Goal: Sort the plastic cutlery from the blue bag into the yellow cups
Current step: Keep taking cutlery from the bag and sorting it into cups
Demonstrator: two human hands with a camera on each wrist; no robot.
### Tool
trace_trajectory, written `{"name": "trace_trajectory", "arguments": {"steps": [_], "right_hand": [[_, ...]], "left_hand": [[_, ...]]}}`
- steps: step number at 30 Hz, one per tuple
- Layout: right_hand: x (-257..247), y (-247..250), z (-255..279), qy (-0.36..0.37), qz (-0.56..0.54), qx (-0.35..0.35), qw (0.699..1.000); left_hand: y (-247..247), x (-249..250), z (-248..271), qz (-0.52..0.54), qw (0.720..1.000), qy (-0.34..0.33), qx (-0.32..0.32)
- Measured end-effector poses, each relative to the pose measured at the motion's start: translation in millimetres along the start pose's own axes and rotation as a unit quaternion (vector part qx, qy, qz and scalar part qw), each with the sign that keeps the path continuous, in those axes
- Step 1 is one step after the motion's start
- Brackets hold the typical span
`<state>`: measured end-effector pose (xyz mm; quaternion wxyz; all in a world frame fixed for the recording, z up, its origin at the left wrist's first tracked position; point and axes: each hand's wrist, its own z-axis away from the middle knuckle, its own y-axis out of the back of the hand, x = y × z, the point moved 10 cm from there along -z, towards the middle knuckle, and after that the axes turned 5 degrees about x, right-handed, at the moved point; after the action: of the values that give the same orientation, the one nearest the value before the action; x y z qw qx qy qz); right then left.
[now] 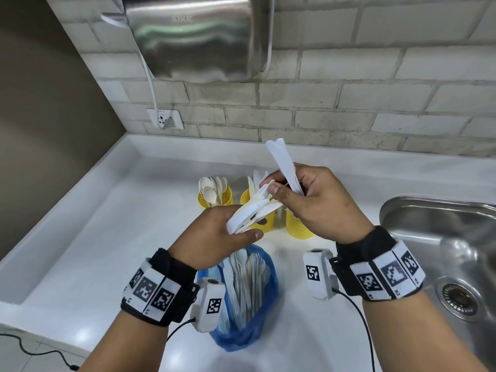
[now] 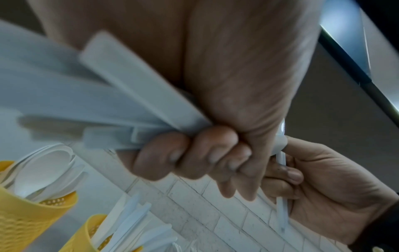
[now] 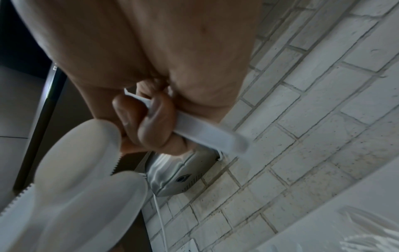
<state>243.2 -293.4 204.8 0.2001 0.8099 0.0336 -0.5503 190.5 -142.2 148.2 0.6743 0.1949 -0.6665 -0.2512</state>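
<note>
Over the white counter my left hand (image 1: 228, 234) grips a fanned bundle of white plastic cutlery (image 1: 251, 210); in the left wrist view its fingers (image 2: 194, 153) curl round the handles (image 2: 129, 95). My right hand (image 1: 308, 200) holds a few white knives (image 1: 283, 162) that point up, and its thumb rests on the bundle's tip. The right wrist view shows its fingers (image 3: 151, 119) curled on a knife handle (image 3: 207, 134). Behind the hands stand three yellow cups: the left one (image 1: 206, 201) holds spoons, the middle one (image 1: 245, 200) knives, and the right one (image 1: 298, 226) is partly hidden. The blue bag (image 1: 265, 285) with more cutlery lies below my hands.
A steel sink (image 1: 442, 237) is set into the counter at the right. A metal hand dryer (image 1: 198, 36) hangs on the brick wall above, with its cable running to a socket (image 1: 165, 119). A raised ledge borders the counter on the left and at the back.
</note>
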Motion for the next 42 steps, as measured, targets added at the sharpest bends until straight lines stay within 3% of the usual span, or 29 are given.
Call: {"name": "trace_trajectory", "arguments": {"steps": [7, 13, 17, 22, 27, 32, 35, 39, 42], "right_hand": [[6.4, 13.6, 0.2, 0.022, -0.041, 0.081, 0.996], [10.5, 2.9, -3.3, 0.005, -0.069, 0.052, 0.996], [14.7, 20.9, -4.5, -0.006, -0.137, 0.128, 0.982], [24.0, -0.7, -6.8, -0.059, -0.165, 0.045, 0.983], [27.8, 3.8, -9.3, -0.067, -0.209, 0.089, 0.972], [27.2, -15.4, -7.0, -0.08, -0.22, 0.022, 0.972], [28.5, -6.6, -7.9, -0.081, -0.237, 0.069, 0.966], [35.9, 23.8, -6.2, -0.075, -0.303, 0.212, 0.926], [46.3, 42.0, 1.8, -0.092, -0.432, 0.301, 0.845]], "left_hand": [[4.1, 1.8, -5.0, 0.013, 1.0, 0.0, 0.025], [6.5, -0.5, -5.4, 0.008, 1.0, -0.001, 0.027], [5.5, -3.0, -5.9, 0.017, 0.999, 0.005, 0.029], [0.3, 0.3, -8.3, 0.038, 0.999, -0.002, 0.016], [1.7, -0.7, -8.2, 0.032, 0.999, -0.003, 0.016], [-1.3, 1.4, -8.2, 0.044, 0.999, -0.006, 0.013], [-4.6, -2.0, -6.7, 0.042, 0.999, 0.001, 0.01], [-3.9, -7.3, -5.9, 0.021, 1.0, 0.006, 0.02], [-7.6, -11.5, -5.2, 0.021, 0.999, 0.021, 0.011]]}}
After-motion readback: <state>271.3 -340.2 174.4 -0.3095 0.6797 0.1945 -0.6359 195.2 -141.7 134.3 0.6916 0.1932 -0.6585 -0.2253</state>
